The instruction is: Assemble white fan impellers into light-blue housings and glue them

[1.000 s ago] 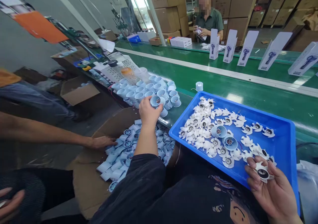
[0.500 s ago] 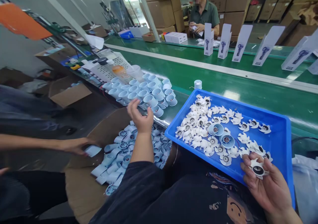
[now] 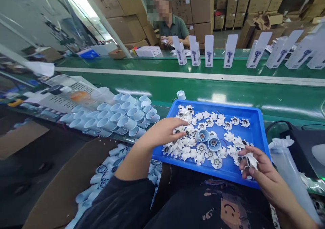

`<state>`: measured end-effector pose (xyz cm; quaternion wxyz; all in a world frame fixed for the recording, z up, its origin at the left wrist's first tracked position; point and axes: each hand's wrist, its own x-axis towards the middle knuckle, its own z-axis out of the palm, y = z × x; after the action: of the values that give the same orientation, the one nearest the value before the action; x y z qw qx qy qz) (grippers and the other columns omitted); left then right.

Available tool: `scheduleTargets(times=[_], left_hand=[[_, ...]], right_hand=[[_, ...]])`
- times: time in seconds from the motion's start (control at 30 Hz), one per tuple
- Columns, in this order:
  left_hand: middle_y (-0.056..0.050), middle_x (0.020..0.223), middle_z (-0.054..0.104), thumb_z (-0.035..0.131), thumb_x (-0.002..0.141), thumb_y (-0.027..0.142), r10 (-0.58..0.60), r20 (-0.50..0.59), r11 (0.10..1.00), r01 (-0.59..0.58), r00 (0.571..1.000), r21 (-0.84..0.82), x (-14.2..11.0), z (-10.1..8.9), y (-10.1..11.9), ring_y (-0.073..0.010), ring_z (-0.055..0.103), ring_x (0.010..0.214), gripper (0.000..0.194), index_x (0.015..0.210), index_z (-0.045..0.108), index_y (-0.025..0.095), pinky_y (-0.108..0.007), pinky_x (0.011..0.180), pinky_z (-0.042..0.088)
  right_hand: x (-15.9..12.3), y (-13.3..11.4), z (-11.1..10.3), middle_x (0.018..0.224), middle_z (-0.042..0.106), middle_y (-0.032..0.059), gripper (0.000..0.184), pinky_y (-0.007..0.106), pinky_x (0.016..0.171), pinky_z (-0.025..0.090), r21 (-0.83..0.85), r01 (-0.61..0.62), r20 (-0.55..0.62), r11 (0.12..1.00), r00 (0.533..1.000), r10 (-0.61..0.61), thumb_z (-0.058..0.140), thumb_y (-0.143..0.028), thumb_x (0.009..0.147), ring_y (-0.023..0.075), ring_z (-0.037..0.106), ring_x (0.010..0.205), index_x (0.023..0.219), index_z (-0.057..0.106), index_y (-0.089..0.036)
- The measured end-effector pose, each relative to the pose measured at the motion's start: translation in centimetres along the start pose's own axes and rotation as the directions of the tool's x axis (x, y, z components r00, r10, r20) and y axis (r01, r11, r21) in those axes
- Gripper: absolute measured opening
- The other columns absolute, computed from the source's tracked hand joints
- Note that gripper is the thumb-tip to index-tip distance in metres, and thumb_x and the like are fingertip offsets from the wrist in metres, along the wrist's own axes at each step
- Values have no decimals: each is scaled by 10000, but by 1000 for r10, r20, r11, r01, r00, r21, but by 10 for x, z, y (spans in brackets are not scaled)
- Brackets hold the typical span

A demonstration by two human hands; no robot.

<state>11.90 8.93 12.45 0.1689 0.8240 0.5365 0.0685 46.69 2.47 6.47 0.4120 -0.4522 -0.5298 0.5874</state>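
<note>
At the far left below the surface (image 3: 162,83), a carton (image 3: 50,188) holds loose cups (image 3: 88,191) at all angles, as bulk parts often are. Along the surface's near edge, to the left, more cups (image 3: 127,122) are stacked in tilted rows, many with open mouths up and toward the wearer, probably to keep them within easy grasp.

The left hand (image 3: 162,130) hangs over the tray's left edge, among the fans (image 3: 181,142). Its thumb and forefinger are spread with nothing seen between them; the other fingers are mostly hidden, and contact with a fan cannot be told. Just beyond the tray's far left corner, a lone cup (image 3: 181,95) stands on the surface.

The tray (image 3: 243,108) likely keeps the small fans from scattering; they lie thickest toward its left edge. Two cups (image 3: 202,135) (image 3: 213,143) sit side by side near its middle, mouths up, so their insides show.

Over the tray's near right corner, the right hand (image 3: 266,173) pinches one fan (image 3: 251,161) between thumb and bent fingers, tilted on edge, a grip that seems to suit its thin blades.

Along the surface's far edge, upright white boxes (image 3: 230,51) show a handheld fan above small print, too small to read. No brand is legible.
</note>
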Motion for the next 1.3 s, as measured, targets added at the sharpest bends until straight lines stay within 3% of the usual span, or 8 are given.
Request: scheduleTargets(times=[0.07, 0.17, 0.3, 0.43, 0.6, 0.77, 0.97, 1.3], left_hand=[[-73, 1185, 684, 504, 879, 437, -2, 35, 1000, 3, 999, -12, 1, 1, 7, -243, 635, 1073, 386, 1178, 612, 217, -392, 920, 502], [-33, 1058, 725, 531, 856, 433, -105, 54, 994, 107, 993, -38, 13, -1, 8, -220, 668, 959, 315, 1066, 663, 238, -350, 826, 527], [-45, 1054, 717, 520, 871, 360, -357, -146, 932, 363, 923, 12, 73, -11, -16, -230, 651, 999, 270, 1067, 663, 241, -356, 866, 511], [-148, 1399, 503, 557, 889, 288, -479, -281, 863, 505, 832, 23, 146, -16, -53, -289, 496, 1268, 442, 1309, 507, 158, -452, 1035, 423], [-104, 1165, 623, 642, 862, 358, -468, -256, 872, 488, 846, 18, 183, -15, -69, -255, 603, 1079, 340, 1132, 606, 155, -481, 937, 493], [-111, 1201, 551, 663, 709, 182, -221, -450, 966, 258, 865, 20, 161, -24, -38, -281, 542, 1170, 443, 1149, 605, 193, -429, 1031, 443], [-55, 1146, 589, 667, 711, 263, 157, -593, 987, -133, 790, 85, 83, -23, 27, -261, 545, 1116, 496, 1189, 535, 234, -435, 994, 465], [-42, 1097, 587, 695, 732, 195, 306, -597, 937, -345, 742, 52, 53, -8, 66, -213, 577, 1040, 473, 1177, 540, 245, -377, 908, 512]], right_hand=[[-4, 2, -14, 1169, 602, 65, 365, 295, 730, 571, -341, 58, -2, 938, 998, -62, 531, -378, 890, 168, 644, 870, 1250, 504, -322], [-3, 4, -26, 1213, 630, 74, 346, 369, 913, 545, -737, 128, 66, 664, 991, -118, 491, -378, 892, 228, 632, 1082, 1217, 559, -279], [10, 8, -16, 1205, 649, 75, 375, 396, 876, 574, -887, 271, 231, 375, 962, -149, 409, -255, 889, 239, 645, 1087, 1221, 582, -254], [17, 13, 2, 1201, 652, 84, 397, 379, 838, 590, -905, 309, 282, 292, 950, -134, 411, -211, 884, 230, 667, 1039, 1241, 581, -236], [11, 15, 7, 1198, 652, 102, 402, 414, 854, 583, -912, 258, 225, 318, 965, -137, 438, -187, 867, 250, 655, 1058, 1237, 591, -216], [10, 16, 10, 1187, 654, 104, 403, 426, 850, 575, -896, 230, 183, 380, 971, -157, 451, -175, 857, 261, 653, 1043, 1225, 605, -227], [21, 11, 14, 1203, 630, 126, 434, 479, 855, 554, -903, 196, 211, 382, 978, -3, 462, -183, 855, 298, 639, 1046, 1272, 581, -199], [22, 3, 12, 1210, 623, 142, 362, 518, 889, 517, -920, 138, 145, 367, 989, -7, 441, -254, 895, 325, 612, 1077, 1200, 622, -183]])
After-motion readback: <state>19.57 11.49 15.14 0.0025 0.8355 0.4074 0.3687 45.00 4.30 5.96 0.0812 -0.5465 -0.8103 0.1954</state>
